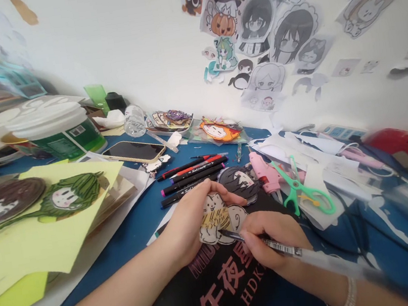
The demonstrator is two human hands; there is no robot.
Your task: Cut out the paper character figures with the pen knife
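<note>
A small cut-out drawing of a white cat-like figure with a yellow striped middle (214, 221) is gripped by my left hand (195, 221), thumb and fingers around its edge. My right hand (274, 237) is closed on a pen (235, 235), whose tip meets the cut-out's lower part. Beneath both hands lies a black board with pink lettering (220, 286). Just beyond the fingers rests a dark-haired character cut-out (242, 183). Several black markers (193, 180) lie side by side past my left hand.
Green scissors (301, 187) and a pink glue gun (266, 172) lie to the right, among papers and a dark cable. At left are yellow sheets (66, 235) with drawn figures, a phone (134, 151) and a white-lidded bucket (57, 131). Drawings (255, 22) cover the wall.
</note>
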